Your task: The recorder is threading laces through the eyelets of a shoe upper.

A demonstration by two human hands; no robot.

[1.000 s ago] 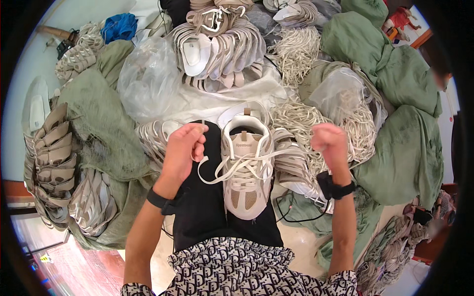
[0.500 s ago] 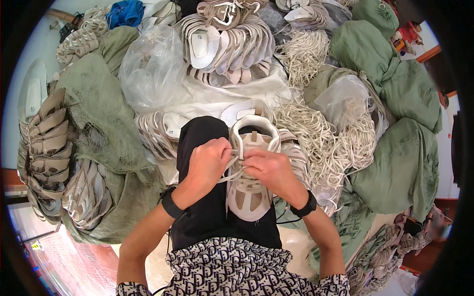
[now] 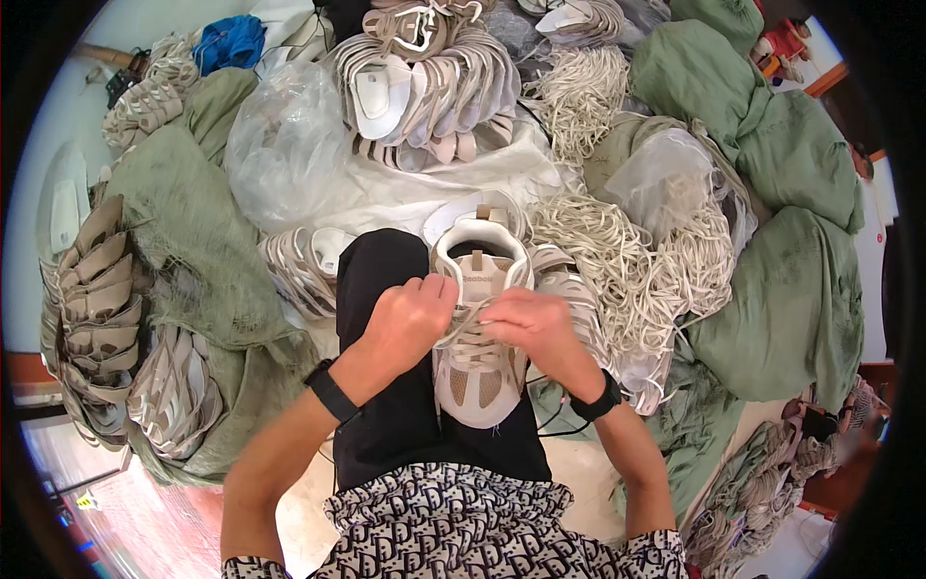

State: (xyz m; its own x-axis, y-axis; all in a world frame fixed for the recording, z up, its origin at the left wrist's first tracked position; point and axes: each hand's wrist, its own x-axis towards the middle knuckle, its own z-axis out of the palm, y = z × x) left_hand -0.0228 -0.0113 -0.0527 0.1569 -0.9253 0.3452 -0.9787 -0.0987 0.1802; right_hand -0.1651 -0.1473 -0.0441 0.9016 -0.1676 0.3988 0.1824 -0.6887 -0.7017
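Note:
A beige-and-white sneaker (image 3: 473,381) rests on my lap, its toe toward me and its padded collar facing away. Both of my hands are over its upper lacing, just below the tongue. The fingers of my left hand (image 3: 415,314) are pinched on the pale shoelace (image 3: 446,341), at the left side of the tongue. My right hand (image 3: 531,323) is closed too, thumb and fingers together on the lace at the right side. The lace crosses the front in several rows. My fingers partly cover the lace between them.
Loose pale laces (image 3: 617,280) lie heaped to the right, beside full green sacks (image 3: 781,299). Nested shoe uppers (image 3: 434,92) are stacked ahead, near a clear plastic bag (image 3: 289,145). More uppers (image 3: 96,309) lean by a green cloth (image 3: 193,232) at left.
Both hands have shifted slightly to the right relative to the sneaker, and my left fingers now reach over the tongue's edge. The whole view has moved a little.

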